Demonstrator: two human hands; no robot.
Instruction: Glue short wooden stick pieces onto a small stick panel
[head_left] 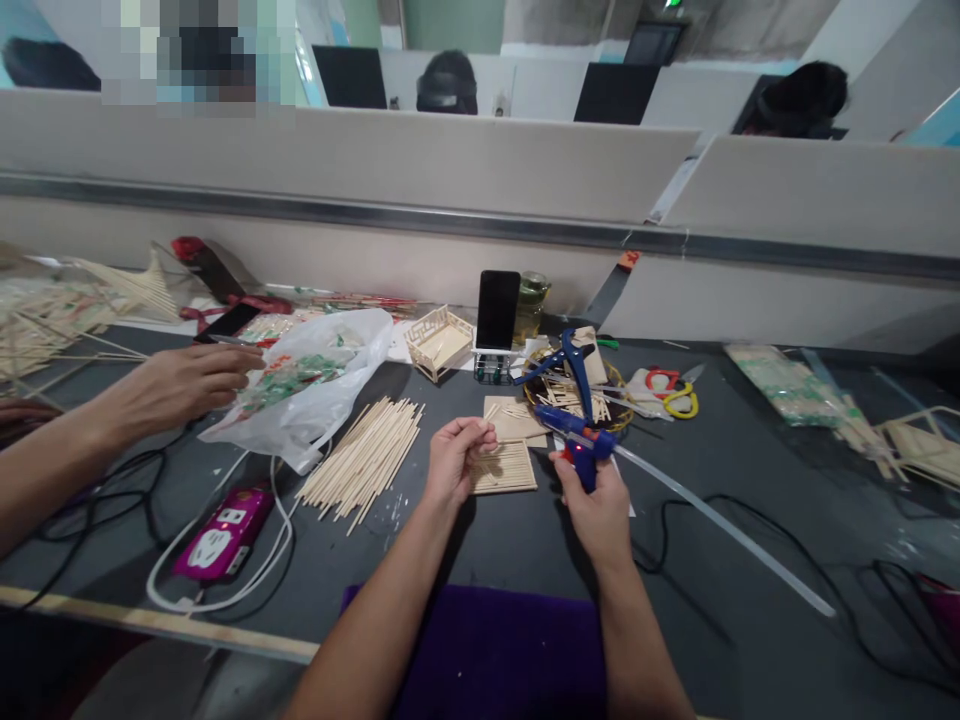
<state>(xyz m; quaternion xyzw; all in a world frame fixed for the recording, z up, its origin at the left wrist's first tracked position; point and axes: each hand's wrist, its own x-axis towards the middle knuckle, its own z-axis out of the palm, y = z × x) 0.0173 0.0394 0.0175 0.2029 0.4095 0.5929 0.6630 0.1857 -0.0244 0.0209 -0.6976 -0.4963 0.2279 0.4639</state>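
Observation:
My left hand (454, 460) pinches a short wooden stick (491, 412) between thumb and fingertips. It hovers by a flat panel of sticks laid side by side (510, 468). My right hand (600, 505) is wrapped round the grip of a blue hot glue gun (577, 435), its nozzle pointing left toward the stick. A long clear glue stick (735, 535) juts from the gun's back. Behind the panel lies a thin wooden board (517, 418). Left of my left hand is a spread pile of wooden sticks (367, 450).
A co-worker's hand (187, 382) reaches over a white plastic bag (300, 375). A small stick-built tray (440, 342), a phone on a stand (498, 310), a basket of stick pieces (619, 385), scissors (679, 390) and a purple power strip (223, 535) lie around.

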